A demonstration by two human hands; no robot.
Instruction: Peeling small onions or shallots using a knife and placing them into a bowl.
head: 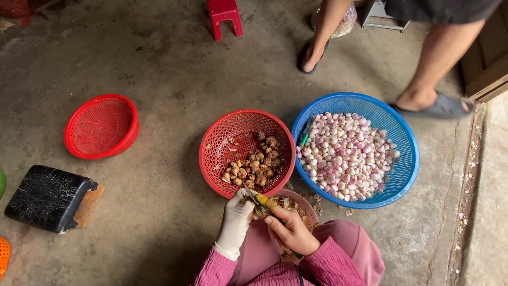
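My left hand, in a white glove, pinches a small brown bulb at the near rim of a red basket that holds several unpeeled brown bulbs. My bare right hand grips a small knife with a yellow handle, its blade against the bulb in my left hand. Below my hands sits a pink bowl with peelings. A blue basket to the right is full of peeled pink-white bulbs.
An empty red basket lies at the left, a black block near it. A red stool stands at the top. Another person's legs in sandals stand behind the blue basket. Peel scraps litter the concrete floor.
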